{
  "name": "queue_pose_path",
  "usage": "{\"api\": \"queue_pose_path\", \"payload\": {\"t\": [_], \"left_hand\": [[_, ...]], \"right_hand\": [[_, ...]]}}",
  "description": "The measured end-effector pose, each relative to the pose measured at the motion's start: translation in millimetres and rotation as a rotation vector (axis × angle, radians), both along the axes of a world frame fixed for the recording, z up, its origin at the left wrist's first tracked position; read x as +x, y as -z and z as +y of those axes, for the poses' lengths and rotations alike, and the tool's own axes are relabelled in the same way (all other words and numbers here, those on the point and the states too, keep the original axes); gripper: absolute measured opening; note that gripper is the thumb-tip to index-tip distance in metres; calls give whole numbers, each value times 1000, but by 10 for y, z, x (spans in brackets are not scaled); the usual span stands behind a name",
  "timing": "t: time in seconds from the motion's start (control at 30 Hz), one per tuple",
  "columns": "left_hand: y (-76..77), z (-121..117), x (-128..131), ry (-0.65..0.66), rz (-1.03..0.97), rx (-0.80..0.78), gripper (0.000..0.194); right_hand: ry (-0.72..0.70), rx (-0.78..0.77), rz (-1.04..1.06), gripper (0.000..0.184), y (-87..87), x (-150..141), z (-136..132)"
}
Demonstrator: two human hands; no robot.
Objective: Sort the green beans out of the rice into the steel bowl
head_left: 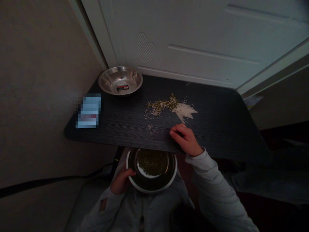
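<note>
My left hand grips the left rim of a metal bowl at my lap, its thumb over the edge. Small green beans lie in the bowl, which sits just below the table's front edge. Over the dark table, my right hand is closed with thumb and forefinger together; whether a grain is between them cannot be made out. Just beyond it lies a heap of white rice. Green beans mixed with rice spread out to the left of that heap.
A second metal bowl, with a label inside, stands at the table's back left corner. Near the left edge lies a pixelated phone-like rectangle. A white panel with a heart relief rises behind the table. Stray grains dot the tabletop.
</note>
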State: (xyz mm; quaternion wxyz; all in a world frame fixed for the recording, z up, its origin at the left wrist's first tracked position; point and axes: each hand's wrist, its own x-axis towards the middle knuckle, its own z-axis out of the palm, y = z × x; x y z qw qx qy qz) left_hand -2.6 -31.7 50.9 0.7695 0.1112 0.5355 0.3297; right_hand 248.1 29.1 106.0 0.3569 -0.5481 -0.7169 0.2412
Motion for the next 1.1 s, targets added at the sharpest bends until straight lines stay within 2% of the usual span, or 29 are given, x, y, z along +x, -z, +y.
{"api": "queue_pose_path", "payload": {"t": [0.13, 0.3, 0.8, 1.1], "left_hand": [[32, -3, 5, -44, 3, 23, 51], [68, -10, -6, -20, -27, 20, 56], [155, -6, -25, -5, -19, 45, 50], [24, -21, 23, -42, 1, 27, 52]], "right_hand": [[9, -1, -2, 17, 1, -2, -4], [-30, -4, 4, 18, -1, 0, -1], [-19, -5, -6, 15, 11, -10, 2], [15, -6, -28, 16, -11, -21, -4]]}}
